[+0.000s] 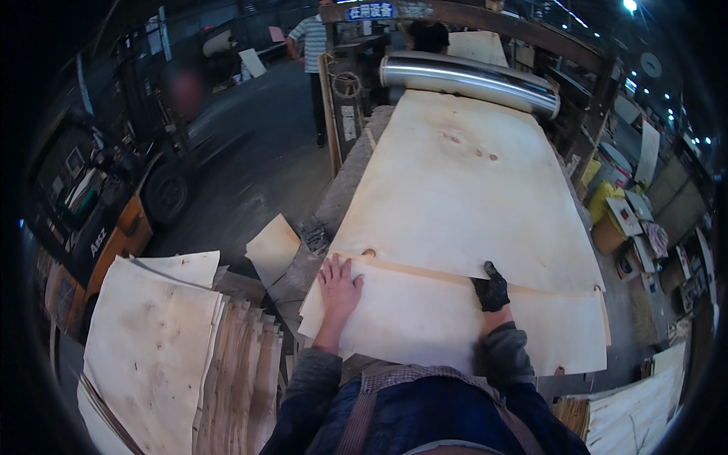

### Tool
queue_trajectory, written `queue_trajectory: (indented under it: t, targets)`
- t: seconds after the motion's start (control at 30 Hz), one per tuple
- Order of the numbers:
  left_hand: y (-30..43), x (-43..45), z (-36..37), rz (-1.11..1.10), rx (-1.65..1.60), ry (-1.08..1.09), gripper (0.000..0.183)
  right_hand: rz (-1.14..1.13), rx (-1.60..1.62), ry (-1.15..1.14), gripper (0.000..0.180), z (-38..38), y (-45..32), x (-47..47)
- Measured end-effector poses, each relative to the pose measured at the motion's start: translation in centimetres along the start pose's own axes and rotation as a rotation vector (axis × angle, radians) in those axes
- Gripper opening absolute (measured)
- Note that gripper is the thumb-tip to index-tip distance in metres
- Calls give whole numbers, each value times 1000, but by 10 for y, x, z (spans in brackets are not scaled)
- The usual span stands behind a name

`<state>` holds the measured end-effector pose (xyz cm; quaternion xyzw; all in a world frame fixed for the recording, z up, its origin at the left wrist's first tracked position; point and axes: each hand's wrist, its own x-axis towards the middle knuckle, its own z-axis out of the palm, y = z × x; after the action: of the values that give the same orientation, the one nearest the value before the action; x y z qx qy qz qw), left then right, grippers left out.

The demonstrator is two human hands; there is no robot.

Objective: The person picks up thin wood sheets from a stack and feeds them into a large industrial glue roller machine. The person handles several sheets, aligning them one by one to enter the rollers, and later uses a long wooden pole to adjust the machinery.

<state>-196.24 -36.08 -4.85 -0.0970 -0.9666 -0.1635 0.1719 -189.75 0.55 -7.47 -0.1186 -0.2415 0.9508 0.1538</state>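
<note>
A long sheet of wood veneer (466, 187) runs from a shiny metal roller (469, 82) towards me, its near edge overlapping another veneer sheet (421, 318) by my waist. My left hand (341, 284), bare, lies flat with fingers spread on the near sheet, fingertips at the overlap by the left edge. My right hand (492, 288) wears a black glove and is at the long sheet's near edge, its thumb on top; some fingers are hidden under that edge, so its grip is unclear.
Stacked veneer sheets (153, 341) stand at my left, with another stack (637, 398) at lower right. A loose veneer piece (273, 247) lies left of the machine bed. An orange forklift (125, 227) is at far left. A person (313, 45) stands beyond the machine; another is partly hidden behind the roller.
</note>
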Motion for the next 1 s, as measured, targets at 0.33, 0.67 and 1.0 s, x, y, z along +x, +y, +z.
queue_trajectory:
  t: [0.33,0.67,1.0]
  targets:
    - [-1,-2,-6,2,25,25,52,44,30,-37,27,-5,6,9]
    - [-3,-9,2,-54,-32,21,54,202,-138,-16,23,-23,6,7]
    - [8,-8,-7,-62,-100,12,53,417,-298,16,22,-49,15,-6]
